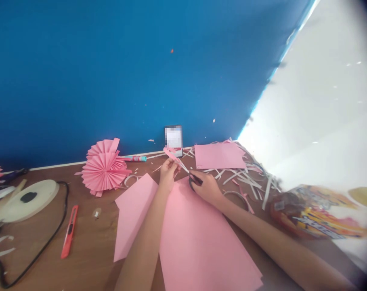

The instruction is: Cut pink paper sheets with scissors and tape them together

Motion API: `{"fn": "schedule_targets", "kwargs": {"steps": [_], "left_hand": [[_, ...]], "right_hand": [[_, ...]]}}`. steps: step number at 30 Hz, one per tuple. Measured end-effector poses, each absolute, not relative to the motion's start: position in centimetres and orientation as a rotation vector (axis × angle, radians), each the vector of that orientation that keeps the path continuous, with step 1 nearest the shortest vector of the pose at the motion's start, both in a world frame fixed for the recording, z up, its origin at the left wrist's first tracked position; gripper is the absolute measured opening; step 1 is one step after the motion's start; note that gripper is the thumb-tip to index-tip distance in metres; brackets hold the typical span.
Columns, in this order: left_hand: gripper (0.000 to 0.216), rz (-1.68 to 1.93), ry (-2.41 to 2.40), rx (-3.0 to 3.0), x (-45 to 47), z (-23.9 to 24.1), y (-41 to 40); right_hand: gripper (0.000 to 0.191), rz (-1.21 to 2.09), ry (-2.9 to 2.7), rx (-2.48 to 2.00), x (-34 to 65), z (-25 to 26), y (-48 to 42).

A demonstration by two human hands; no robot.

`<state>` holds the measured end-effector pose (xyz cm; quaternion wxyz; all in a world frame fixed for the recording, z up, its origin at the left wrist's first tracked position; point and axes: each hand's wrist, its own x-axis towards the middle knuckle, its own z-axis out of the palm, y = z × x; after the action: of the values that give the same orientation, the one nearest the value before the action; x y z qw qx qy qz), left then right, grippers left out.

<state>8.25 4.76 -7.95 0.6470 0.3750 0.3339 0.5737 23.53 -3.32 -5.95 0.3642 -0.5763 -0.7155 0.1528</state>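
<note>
In my right hand (205, 186) is a pair of scissors (191, 178), fingers in the black handles and blades pointing up and left. Closed around a narrow pink paper strip (171, 154), my left hand (168, 171) is beside the blade tips. The strip reaches up in front of the phone, near the blades; whether they touch it I cannot tell. Beneath both hands lies a large pink sheet (198, 238). Another pink sheet (135, 216) lies to its left, partly behind my left forearm.
Folded pink paper fans (104, 171), a glue stick (137, 159) and a red cutter (70, 232) lie left. A phone (173, 139) leans on the blue wall. Pink paper (219, 156), white strips (246, 180) and a plastic packet (319, 212) are right. A tape roll (32, 200) and black cable (63, 214) lie far left.
</note>
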Motion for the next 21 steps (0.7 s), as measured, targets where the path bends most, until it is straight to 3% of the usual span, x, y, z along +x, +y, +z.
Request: {"fn": "schedule_targets", "kwargs": {"steps": [10,21], "left_hand": [[0.026,1.298,0.763,0.92,8.38,-7.84,4.61],[0.03,1.321,0.763,0.877,8.35,-7.75,4.7]], "right_hand": [[0.025,0.37,-1.836,-1.492,23.59,-5.81,-3.45],[0.027,0.437,-1.806,-1.452,23.58,-5.72,-3.34]]}}
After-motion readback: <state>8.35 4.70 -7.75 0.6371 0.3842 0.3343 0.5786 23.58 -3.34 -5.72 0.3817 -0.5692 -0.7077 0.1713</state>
